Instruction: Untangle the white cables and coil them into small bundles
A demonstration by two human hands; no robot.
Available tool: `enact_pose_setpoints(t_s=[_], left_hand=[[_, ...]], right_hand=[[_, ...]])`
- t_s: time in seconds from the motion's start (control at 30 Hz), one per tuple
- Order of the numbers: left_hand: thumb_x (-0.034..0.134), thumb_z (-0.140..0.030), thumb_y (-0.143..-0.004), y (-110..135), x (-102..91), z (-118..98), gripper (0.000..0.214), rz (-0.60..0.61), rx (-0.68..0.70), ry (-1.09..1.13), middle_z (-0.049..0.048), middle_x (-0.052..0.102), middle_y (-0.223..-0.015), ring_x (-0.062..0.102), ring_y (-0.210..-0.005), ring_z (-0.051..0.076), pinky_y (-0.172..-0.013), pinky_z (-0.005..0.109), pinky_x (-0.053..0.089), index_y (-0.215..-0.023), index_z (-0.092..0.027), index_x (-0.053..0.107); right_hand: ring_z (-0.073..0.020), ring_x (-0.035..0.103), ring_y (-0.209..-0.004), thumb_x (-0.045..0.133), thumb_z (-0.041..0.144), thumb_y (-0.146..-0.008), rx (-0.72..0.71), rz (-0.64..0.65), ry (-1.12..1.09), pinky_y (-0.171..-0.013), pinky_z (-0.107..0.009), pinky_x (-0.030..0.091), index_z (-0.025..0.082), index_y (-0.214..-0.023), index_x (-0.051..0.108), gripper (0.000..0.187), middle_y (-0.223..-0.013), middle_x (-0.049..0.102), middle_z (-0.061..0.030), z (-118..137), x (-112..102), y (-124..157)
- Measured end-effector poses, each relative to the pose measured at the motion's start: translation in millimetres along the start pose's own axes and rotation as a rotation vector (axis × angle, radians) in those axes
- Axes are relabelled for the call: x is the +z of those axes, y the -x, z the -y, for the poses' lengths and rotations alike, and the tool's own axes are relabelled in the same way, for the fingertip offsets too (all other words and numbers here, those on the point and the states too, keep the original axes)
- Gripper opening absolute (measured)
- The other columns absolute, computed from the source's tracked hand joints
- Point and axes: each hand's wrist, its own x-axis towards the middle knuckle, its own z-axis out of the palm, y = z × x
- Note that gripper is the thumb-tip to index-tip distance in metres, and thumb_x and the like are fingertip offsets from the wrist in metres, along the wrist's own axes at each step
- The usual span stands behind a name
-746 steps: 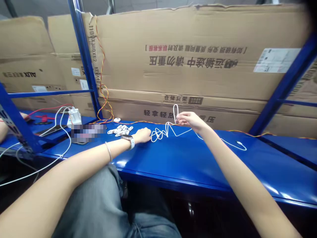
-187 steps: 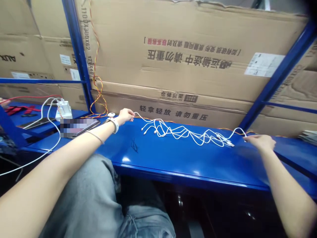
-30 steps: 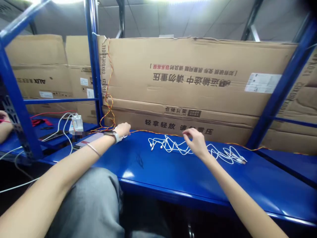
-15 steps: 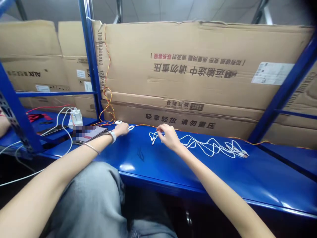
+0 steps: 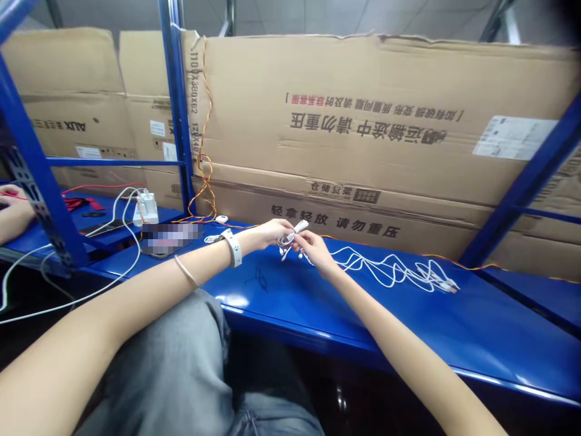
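Between my two hands, above the back of the blue shelf (image 5: 267,309), is a coiled white charging cable (image 5: 299,226). My left hand (image 5: 271,232) is closed on its left side. From the right, the fingers of my right hand (image 5: 318,253) pinch the same coil. Small plug ends (image 5: 284,255) dangle just below the fingers. Several loose white cables (image 5: 390,269) lie stretched out in loops on the shelf to the right of my right hand. Another small white coil (image 5: 211,238) rests left of my hands, partly hidden by my left wrist.
A large cardboard sheet (image 5: 254,145) stands behind the shelf. A white plug adapter (image 5: 145,209) with cables and a blurred flat item (image 5: 167,239) sit at left. Blue posts (image 5: 179,109) rise at both sides. Another person's hand (image 5: 16,206) shows at far left.
My left hand has moved right, bringing a white cable coil to my right hand. My right hand, empty-looking before with curled fingers, now pinches that coil. The view has shifted slightly.
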Motion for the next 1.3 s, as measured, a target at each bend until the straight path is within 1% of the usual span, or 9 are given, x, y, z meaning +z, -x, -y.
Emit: enact_pose_setpoints(t_s=[0.1,0.27,0.37,0.43,0.57,0.7,0.9,1.0,1.3], left_hand=[[0.063,-0.014,-0.074,6,6.8,6,0.011,-0.065,0.053,-0.006,0.0049,0.068,-0.069,0.063,-0.065,0.014,-0.063,0.025,0.047,-0.085,-0.012,0.065],[0.065,-0.022,-0.076,14,6.6,10,0.02,-0.073,0.138,-0.165,0.007,0.07,-0.078,0.062,-0.07,0.015,-0.064,0.025,0.045,-0.091,-0.01,0.068],[0.063,-0.03,-0.079,14,7.4,9,0.027,-0.197,0.184,-0.397,0.0069,0.069,-0.082,0.061,-0.073,0.017,-0.065,0.026,0.044,-0.098,-0.011,0.068],[0.064,-0.029,-0.078,13,9.3,9,0.025,-0.245,0.278,-0.621,0.0061,0.067,-0.081,0.06,-0.075,0.018,-0.068,0.027,0.044,-0.096,-0.012,0.068],[0.062,-0.02,-0.078,10,15.6,15,0.007,-0.187,0.466,-0.906,0.0065,0.063,-0.08,0.057,-0.082,0.02,-0.077,0.028,0.042,-0.081,-0.015,0.066],[0.061,-0.016,-0.076,9,19.3,21,0.004,-0.152,0.465,-0.977,0.0085,0.061,-0.082,0.056,-0.09,0.023,-0.077,0.028,0.042,-0.073,-0.017,0.061],[0.059,-0.018,-0.077,15,17.3,15,0.002,-0.082,0.356,-0.757,0.0032,0.066,-0.075,0.061,-0.068,0.016,-0.063,0.025,0.044,-0.078,-0.016,0.057],[0.063,-0.023,-0.077,18,17.1,13,0.015,-0.075,0.263,-0.608,0.0018,0.067,-0.076,0.06,-0.059,0.014,-0.056,0.024,0.044,-0.087,-0.017,0.054],[0.06,-0.023,-0.078,18,21.3,15,0.019,-0.004,0.188,-0.227,-0.0029,0.051,-0.073,0.047,-0.056,0.008,-0.049,0.02,0.035,-0.091,-0.02,0.046]], right_hand=[[-0.0151,0.058,-0.063,0.061,0.054,-0.078,-0.031,0.015,0.032,-0.055,-0.026,0.048,0.017,-0.082,0.061,0.037,-0.07,0.064,-0.0032,-5,-2,0],[-0.0138,0.058,-0.065,0.059,0.055,-0.08,-0.05,0.072,0.039,-0.058,-0.024,0.047,0.015,-0.084,0.065,0.041,-0.075,0.065,-0.0045,-3,-5,4],[-0.0127,0.058,-0.064,0.057,0.058,-0.081,-0.022,0.074,0.024,-0.057,-0.022,0.045,0.014,-0.085,0.065,0.045,-0.077,0.066,-0.005,0,-5,8],[-0.0121,0.057,-0.063,0.055,0.059,-0.083,0.002,0.071,0.018,-0.056,-0.022,0.044,0.014,-0.082,0.064,0.046,-0.074,0.065,-0.0046,2,-5,9],[-0.0125,0.057,-0.06,0.054,0.054,-0.085,0.038,0.075,0.058,-0.058,-0.023,0.044,0.016,-0.073,0.061,0.04,-0.066,0.063,-0.0029,6,-6,12],[-0.0131,0.058,-0.061,0.057,0.044,-0.084,0.073,0.095,0.11,-0.06,-0.023,0.045,0.016,-0.07,0.061,0.032,-0.066,0.064,-0.0035,9,-7,15],[-0.0125,0.057,-0.064,0.056,0.034,-0.078,0.014,0.204,0.058,-0.059,-0.022,0.042,0.014,-0.074,0.064,0.021,-0.067,0.064,-0.0034,11,-13,14],[-0.0117,0.056,-0.062,0.054,0.027,-0.074,0.005,0.238,0.07,-0.057,-0.021,0.04,0.015,-0.07,0.064,0.016,-0.066,0.064,-0.0025,13,-17,13],[-0.0122,0.055,-0.057,0.054,0.027,-0.074,0.041,0.073,0.385,-0.054,-0.022,0.038,0.017,-0.06,0.058,0.018,-0.061,0.065,-0.0027,11,-20,9]])
